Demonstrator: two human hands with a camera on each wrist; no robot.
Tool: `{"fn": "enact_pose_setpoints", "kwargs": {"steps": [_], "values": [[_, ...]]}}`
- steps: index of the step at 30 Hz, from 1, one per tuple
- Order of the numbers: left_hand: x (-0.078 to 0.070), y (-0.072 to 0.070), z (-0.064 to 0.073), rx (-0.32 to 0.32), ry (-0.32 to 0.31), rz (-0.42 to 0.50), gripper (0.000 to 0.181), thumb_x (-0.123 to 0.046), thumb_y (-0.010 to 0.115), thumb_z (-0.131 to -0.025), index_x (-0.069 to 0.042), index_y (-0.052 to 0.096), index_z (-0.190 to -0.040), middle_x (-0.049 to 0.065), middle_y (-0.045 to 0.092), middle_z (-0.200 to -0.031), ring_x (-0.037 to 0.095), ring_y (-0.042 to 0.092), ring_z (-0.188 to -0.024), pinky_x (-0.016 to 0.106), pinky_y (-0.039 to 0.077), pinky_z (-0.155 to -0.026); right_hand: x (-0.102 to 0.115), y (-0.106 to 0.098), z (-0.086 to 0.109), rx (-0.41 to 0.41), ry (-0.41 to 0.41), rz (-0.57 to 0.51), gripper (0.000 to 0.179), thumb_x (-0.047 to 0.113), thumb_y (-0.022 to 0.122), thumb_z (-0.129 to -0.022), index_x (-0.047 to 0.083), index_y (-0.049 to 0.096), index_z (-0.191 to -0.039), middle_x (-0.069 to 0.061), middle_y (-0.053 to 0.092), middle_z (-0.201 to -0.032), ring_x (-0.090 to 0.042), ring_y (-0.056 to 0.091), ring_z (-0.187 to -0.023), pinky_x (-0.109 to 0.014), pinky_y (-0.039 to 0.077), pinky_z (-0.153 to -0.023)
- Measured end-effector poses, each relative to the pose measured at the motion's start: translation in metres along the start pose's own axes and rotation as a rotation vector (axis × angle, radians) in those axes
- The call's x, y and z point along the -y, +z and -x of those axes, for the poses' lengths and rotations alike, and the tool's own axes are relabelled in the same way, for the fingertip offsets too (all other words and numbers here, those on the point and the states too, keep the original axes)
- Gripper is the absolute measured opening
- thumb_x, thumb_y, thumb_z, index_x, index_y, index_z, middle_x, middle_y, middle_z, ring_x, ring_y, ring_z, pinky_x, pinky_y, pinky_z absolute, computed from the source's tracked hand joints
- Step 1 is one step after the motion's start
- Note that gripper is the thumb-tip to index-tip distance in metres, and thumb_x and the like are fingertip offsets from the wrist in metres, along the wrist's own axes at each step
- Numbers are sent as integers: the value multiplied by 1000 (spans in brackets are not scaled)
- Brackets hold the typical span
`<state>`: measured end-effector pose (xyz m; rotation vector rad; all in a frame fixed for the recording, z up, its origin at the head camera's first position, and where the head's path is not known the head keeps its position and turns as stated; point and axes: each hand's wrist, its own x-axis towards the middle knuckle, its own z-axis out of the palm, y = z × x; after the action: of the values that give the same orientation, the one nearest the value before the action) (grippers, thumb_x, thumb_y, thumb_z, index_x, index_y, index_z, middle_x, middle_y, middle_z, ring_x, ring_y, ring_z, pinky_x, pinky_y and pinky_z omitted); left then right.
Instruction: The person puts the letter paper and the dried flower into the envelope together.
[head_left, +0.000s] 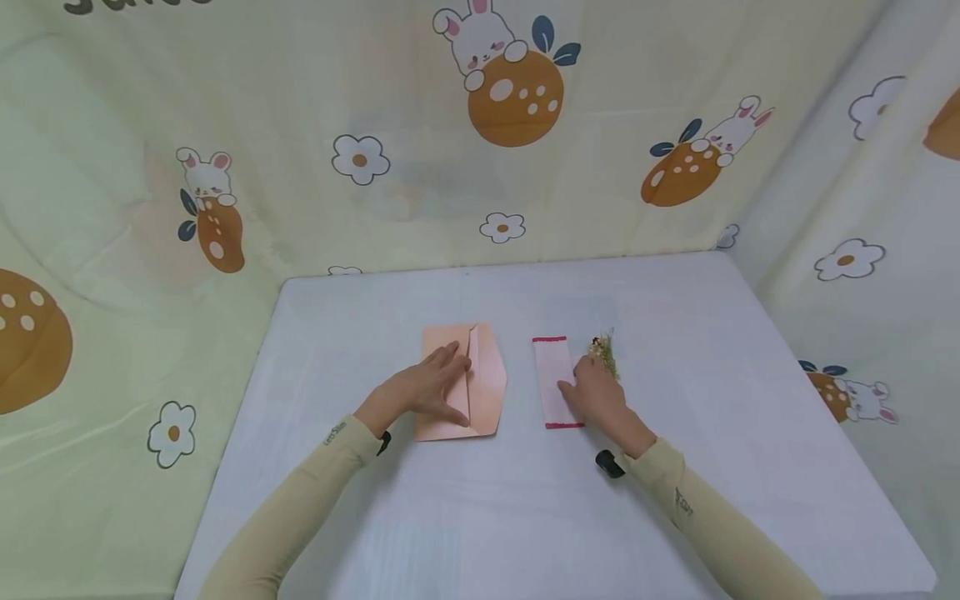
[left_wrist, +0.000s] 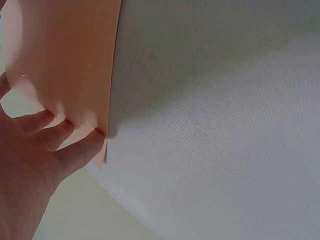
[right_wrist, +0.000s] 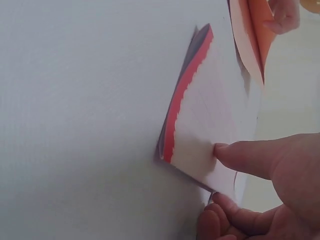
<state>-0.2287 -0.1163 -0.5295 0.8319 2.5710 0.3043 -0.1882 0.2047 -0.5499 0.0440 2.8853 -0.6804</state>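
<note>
A peach paper envelope [head_left: 489,379] lies on the white table, its pointed flap folded out to the right. Across its middle rests my left hand [head_left: 426,387], fingers spread; in the left wrist view the fingertips [left_wrist: 94,136] touch the peach paper. To the right lies a pale pink folded card [head_left: 552,379] with red strips along its two short ends. My right hand [head_left: 602,400] pinches the card's right edge, the thumb [right_wrist: 227,151] on its top face and a curled finger at the edge. The card's layers part slightly at the red end in the right wrist view.
Just beyond the right hand lies a small bunch of dried flowers [head_left: 610,357], partly hidden by the fingers. A patterned curtain [head_left: 405,217] with rabbits and flowers hangs behind the table [head_left: 675,317] and along its sides. Both wrists wear a black strap.
</note>
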Motion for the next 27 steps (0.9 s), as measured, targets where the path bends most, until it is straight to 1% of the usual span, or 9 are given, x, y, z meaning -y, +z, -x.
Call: {"fn": "enact_pose_setpoints", "kwargs": {"steps": [5, 8, 11, 14, 20, 23, 27], "values": [[0, -1, 2, -4, 6, 13, 97, -71, 75, -74, -25, 32, -147, 17, 7, -169, 41, 14, -155, 62, 44, -106, -2, -1, -2, 20, 25, -88, 39, 28, 66, -96, -5, 54, -112, -20, 58, -106, -28, 56, -84, -38, 50, -68], [1, -1, 1, 0, 6, 8, 97, -72, 74, -74, -26, 31, -147, 16, 6, -169, 41, 13, -155, 62, 44, -105, -3, -1, -3, 14, 29, -126, 36, 27, 65, -97, -4, 52, -113, -18, 59, -101, -26, 55, -81, -36, 48, -67], [1, 0, 0, 3, 6, 0, 97, -73, 74, -74, -26, 30, -147, 16, 5, -169, 40, 13, -155, 62, 45, -105, -6, -2, -5, 0, 31, -161, 32, 24, 63, -98, -2, 53, -113, -17, 61, -98, -26, 56, -80, -36, 49, -69], [2, 1, -1, 6, 3, -8, 97, -74, 73, -74, -27, 30, -147, 15, 5, -169, 40, 13, -156, 61, 45, -105, -7, -4, -6, -5, 29, -206, 29, 21, 61, -99, -2, 54, -114, -20, 64, -100, -28, 60, -85, -38, 52, -73], [2, 1, -1, 11, 0, 3, 97, -72, 74, -74, -26, 31, -147, 15, 5, -170, 39, 12, -156, 61, 43, -108, -9, -9, -6, 36, 48, -274, 35, 20, 60, -100, -5, 54, -125, -24, 65, -111, -29, 63, -91, -39, 57, -78], [1, 0, -1, 15, -4, 6, 97, -73, 74, -74, -27, 31, -147, 14, 4, -170, 39, 12, -156, 60, 43, -108, -10, -10, -6, 39, 43, -290, 33, 19, 60, -99, -6, 57, -121, -24, 66, -112, -29, 63, -91, -39, 57, -79], [1, 1, -2, 12, -5, 6, 97, -74, 74, -73, -27, 31, -146, 14, 4, -170, 39, 12, -156, 60, 43, -108, -14, -9, -7, 44, 36, -311, 31, 19, 60, -99, -7, 60, -117, -23, 67, -108, -27, 62, -88, -36, 56, -75]]}}
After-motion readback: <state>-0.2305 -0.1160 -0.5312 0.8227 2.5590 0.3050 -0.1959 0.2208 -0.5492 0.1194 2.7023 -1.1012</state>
